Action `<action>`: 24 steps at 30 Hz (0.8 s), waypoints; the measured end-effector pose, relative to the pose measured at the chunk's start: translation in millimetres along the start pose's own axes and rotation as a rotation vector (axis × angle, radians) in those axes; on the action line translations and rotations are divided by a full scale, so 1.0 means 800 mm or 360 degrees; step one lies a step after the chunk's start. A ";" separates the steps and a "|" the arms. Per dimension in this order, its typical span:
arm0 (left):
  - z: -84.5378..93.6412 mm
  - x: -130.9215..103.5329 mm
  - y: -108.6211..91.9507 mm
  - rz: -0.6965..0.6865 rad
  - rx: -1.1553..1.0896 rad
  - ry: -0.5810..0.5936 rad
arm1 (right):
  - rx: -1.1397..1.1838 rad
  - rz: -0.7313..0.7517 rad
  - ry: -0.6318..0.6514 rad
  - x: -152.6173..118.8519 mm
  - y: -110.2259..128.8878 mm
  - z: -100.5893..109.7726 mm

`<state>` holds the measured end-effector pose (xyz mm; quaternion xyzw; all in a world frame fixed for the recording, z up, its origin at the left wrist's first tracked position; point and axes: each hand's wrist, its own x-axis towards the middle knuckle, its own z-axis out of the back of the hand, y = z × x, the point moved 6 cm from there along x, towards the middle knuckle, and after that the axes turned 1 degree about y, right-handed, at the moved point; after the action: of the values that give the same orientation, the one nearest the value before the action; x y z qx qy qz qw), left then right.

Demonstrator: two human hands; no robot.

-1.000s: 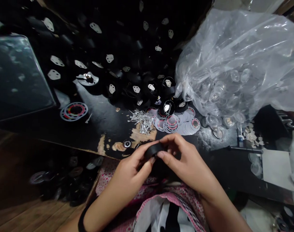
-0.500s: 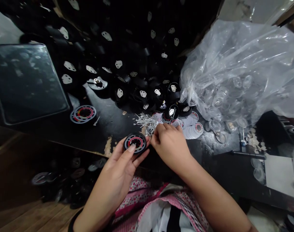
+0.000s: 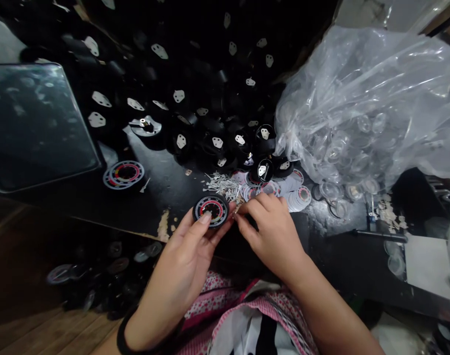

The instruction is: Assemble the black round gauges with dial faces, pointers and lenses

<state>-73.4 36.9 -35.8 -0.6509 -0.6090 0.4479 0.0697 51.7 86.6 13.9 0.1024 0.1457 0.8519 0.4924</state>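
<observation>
A round black gauge (image 3: 214, 203) with a red and white dial rests in my left hand (image 3: 191, 236), the thumb lying on its face. Just right of it, my right hand (image 3: 267, 229) has thumb and index finger pinched together; whatever is between the tips is too small to make out. Beyond both hands lies a heap of small white pointers (image 3: 223, 183). Beside that heap, printed dial discs (image 3: 298, 198) are fanned out in a row, partly behind my right hand.
Many black gauge housings (image 3: 217, 143) crowd the back. A clear plastic bag (image 3: 358, 98) of transparent covers stands right. Loose dials (image 3: 123, 174) and a dark glossy panel (image 3: 43, 128) are at left. A black pen (image 3: 380, 236) lies near white paper (image 3: 430, 266).
My left hand has moved slightly right and up with the gauge. My right hand has drawn back a little from the pointer heap, and its thumb and index finger now show pinched.
</observation>
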 end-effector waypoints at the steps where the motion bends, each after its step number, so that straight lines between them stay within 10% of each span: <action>1: -0.001 -0.001 0.000 0.0001 0.0007 0.0013 | 0.0040 -0.0009 -0.0019 -0.003 -0.002 0.004; 7: -0.005 -0.001 0.005 -0.0045 0.0228 -0.0029 | 0.0761 -0.0047 -0.0118 -0.017 0.000 0.025; 24: -0.020 -0.014 0.000 -0.0370 0.1060 0.0276 | 0.0676 -0.0242 -0.0070 -0.034 0.001 0.031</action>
<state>-61.2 34.4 -20.6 -0.5543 -0.4915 0.5540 0.3798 72.3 65.7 36.9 0.2112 0.3183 0.7600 0.5258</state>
